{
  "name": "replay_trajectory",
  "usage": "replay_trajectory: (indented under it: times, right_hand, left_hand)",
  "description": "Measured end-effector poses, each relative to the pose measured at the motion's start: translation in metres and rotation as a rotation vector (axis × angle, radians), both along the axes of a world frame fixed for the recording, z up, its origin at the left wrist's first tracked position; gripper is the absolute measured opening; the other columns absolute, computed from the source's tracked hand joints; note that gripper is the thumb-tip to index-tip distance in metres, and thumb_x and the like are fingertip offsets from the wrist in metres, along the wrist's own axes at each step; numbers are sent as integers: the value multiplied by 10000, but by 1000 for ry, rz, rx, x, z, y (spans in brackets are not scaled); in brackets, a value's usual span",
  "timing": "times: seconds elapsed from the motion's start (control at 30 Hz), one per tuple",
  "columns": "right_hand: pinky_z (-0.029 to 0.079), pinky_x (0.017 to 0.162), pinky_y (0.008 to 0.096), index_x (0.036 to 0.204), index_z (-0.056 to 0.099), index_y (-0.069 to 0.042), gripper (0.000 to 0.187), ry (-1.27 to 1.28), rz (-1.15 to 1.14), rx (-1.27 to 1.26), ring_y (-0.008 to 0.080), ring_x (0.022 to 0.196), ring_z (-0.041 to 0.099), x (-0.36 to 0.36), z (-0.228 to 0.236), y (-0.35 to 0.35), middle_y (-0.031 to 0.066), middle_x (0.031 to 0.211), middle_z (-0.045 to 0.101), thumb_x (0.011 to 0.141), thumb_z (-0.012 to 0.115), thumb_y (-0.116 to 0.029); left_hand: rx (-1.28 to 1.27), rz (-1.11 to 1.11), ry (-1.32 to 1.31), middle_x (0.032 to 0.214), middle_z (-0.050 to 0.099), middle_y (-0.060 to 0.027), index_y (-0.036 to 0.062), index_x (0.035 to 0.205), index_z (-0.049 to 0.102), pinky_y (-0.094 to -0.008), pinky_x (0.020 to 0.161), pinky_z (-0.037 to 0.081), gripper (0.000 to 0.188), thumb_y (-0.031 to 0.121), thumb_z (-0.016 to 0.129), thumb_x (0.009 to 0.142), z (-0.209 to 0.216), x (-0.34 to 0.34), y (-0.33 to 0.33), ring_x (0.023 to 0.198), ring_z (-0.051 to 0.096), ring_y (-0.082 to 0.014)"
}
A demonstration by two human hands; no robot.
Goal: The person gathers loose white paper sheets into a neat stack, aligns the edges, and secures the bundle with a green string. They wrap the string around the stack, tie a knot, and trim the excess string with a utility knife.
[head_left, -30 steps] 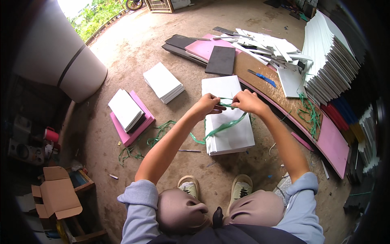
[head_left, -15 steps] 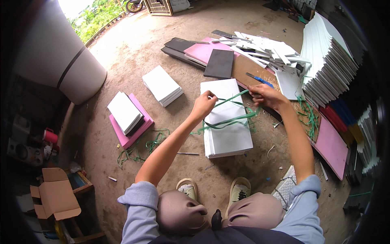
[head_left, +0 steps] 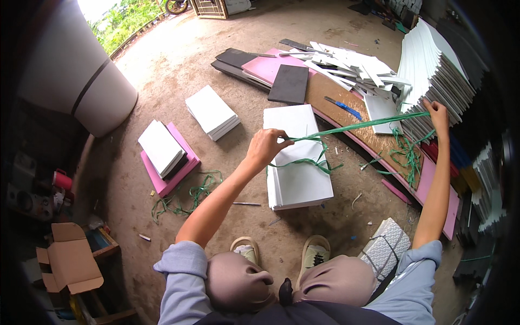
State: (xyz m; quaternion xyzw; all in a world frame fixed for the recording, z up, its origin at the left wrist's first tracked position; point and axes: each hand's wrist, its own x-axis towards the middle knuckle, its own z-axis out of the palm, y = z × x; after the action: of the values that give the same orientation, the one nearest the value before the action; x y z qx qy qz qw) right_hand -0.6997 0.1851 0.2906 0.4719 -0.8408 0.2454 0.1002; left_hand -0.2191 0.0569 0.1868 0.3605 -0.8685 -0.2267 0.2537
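A tall stack of white foam sheets (head_left: 301,187) stands on the floor in front of my feet. Green plastic twine (head_left: 360,125) lies around and across it. My left hand (head_left: 265,147) is closed on the twine just above the stack's left side. Out to the right, level with a big pile of white sheets, my right hand (head_left: 437,116) pinches another part of the twine. Between the two hands the strand runs nearly straight, while a looser loop rests on the top sheet.
A smaller white stack (head_left: 212,112) and white sheets on a pink block (head_left: 171,160) lie to the left. Right of centre, a blue cutter (head_left: 343,106) rests on a brown board (head_left: 335,97) beside white offcuts (head_left: 352,62). An open cardboard box (head_left: 73,259) sits lower left.
My right hand has swung far out to the right, drawing the twine into a long strand. My left hand has shifted slightly down and left, still closed on it.
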Motion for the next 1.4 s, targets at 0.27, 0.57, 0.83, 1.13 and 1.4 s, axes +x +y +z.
replay_trajectory:
  times: [0.27, 0.57, 0.83, 1.13, 1.4]
  right_hand:
    - [328, 920, 375, 1139, 487, -57, 490, 64, 653, 5, 260, 1106, 419, 241, -71, -56, 131, 1146, 486, 725, 634, -276]
    - [402, 682, 363, 850, 524, -16, 197, -117, 1023, 235, 304, 764, 521, 284, -121, -91, 149, 774, 550, 851, 488, -210]
    - [421, 596, 390, 893, 558, -22, 235, -543, 819, 2, 376, 694, 547, 310, -141, -92, 209, 767, 568, 870, 455, -232]
    - [357, 473, 264, 782, 536, -23, 272, -1157, 471, 73, 115, 501, 449, 344, -140, -95, 12, 580, 478, 899, 405, -230]
    - [261, 420, 183, 789, 486, -95, 215, -1752, 394, -175, 29, 479, 316, 382, -150, -99, -61, 595, 345, 914, 390, -241]
  left_hand:
    - [55, 27, -64, 715, 616, -148, 45, 770, 657, -354, 630, 464, 186, 224, 612, 751, 9, 9, -2, 658, 598, -287]
    - [84, 88, -178, 835, 554, -167, 56, 866, 542, -422, 649, 428, 228, 267, 456, 853, -10, 0, 6, 768, 561, -338]
    - [555, 205, 209, 591, 525, -138, -18, 824, 574, -330, 549, 401, 342, 307, 470, 837, -30, -1, -9, 531, 489, -205]
    - [437, 85, 153, 779, 576, -122, -21, 888, 576, -302, 675, 409, 341, 303, 481, 839, -32, 5, -53, 726, 536, -211]
    - [516, 0, 182, 1030, 505, -76, -33, 1037, 542, -244, 768, 381, 362, 279, 466, 870, -34, -1, -71, 897, 481, -141]
